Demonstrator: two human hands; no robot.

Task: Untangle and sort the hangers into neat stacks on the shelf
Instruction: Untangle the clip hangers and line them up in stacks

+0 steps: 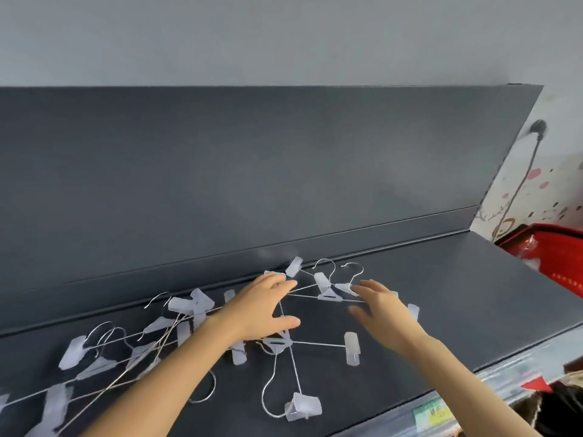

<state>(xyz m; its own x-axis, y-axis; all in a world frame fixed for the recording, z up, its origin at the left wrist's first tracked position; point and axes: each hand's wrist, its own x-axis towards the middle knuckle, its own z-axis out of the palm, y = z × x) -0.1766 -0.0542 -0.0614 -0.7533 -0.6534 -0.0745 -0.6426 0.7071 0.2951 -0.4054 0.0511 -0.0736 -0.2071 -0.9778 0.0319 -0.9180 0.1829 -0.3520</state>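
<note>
tangled hangers (186, 305) sprawl on dark shelf (441, 294); left hand (262, 310) splayed on them; right hand (381, 307) splayed, blurred, grasping nothing.

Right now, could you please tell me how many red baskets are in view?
1: the red basket at the far right, beyond the shelf, partly out of frame.

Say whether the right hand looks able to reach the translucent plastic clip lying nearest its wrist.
Probably yes: the right hand, open, is right beside the translucent plastic clip, which lies uncovered on the dark grey shelf, with nothing over it.
</note>
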